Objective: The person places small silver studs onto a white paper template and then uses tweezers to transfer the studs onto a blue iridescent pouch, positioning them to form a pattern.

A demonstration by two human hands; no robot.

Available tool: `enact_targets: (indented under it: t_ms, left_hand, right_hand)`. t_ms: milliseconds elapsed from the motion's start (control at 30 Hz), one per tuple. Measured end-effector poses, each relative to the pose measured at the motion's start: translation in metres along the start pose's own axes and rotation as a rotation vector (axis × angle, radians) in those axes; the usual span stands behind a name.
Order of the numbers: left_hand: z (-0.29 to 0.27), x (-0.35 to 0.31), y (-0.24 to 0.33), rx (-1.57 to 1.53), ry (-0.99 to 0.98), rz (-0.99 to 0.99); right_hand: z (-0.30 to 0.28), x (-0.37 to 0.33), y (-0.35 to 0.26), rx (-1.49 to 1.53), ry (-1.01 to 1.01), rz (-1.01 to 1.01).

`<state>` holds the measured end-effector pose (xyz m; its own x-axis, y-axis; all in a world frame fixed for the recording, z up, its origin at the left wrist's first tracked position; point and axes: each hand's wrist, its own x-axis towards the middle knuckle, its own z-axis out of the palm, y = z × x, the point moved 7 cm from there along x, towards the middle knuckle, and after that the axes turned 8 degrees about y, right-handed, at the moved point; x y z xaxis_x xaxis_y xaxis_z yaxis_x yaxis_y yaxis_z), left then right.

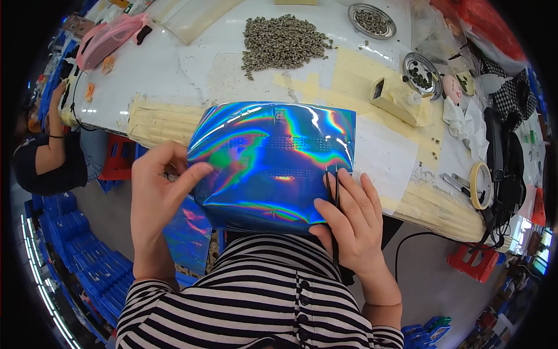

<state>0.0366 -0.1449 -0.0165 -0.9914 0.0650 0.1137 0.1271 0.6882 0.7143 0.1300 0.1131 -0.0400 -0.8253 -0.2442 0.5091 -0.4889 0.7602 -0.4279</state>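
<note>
A shiny blue iridescent sheet [273, 168] is held up in front of me at the table's near edge, with rows of small marks across its middle. My left hand [165, 180] pinches its left edge, the thumb on the front and the fingers partly hidden behind. Black tweezers [335, 189] are in my right hand [351, 224], points upward and lying over the sheet's right side. Fingers of that hand also rest on the sheet's lower right part. Beyond the sheet lies a heap of small metallic pieces [285, 43] on the white table [192, 75].
At the right are metal dishes of small parts [372, 21], a dark-parts dish [422, 75], a taped box [401, 100], a tape roll [480, 185] and a utility knife [456, 183]. A pink handheld object [110, 41] lies far left. Another person [52, 145] sits at left.
</note>
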Motion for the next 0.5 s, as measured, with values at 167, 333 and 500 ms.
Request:
enact_targets:
  t_ms: [167, 333, 500]
  left_hand:
    - [0.004, 0.031, 0.075, 0.061, 0.172, 0.464]
    - [0.082, 0.061, 0.105, 0.015, -0.307, 0.671]
    - [0.115, 0.077, 0.107, 0.125, -0.471, 0.663]
  right_hand:
    - [0.000, 0.002, 0.000, -0.011, 0.009, -0.025]
    - [0.000, 0.003, 0.000, 0.010, 0.028, -0.036]
    - [0.002, 0.000, 0.001, -0.005, 0.055, -0.037]
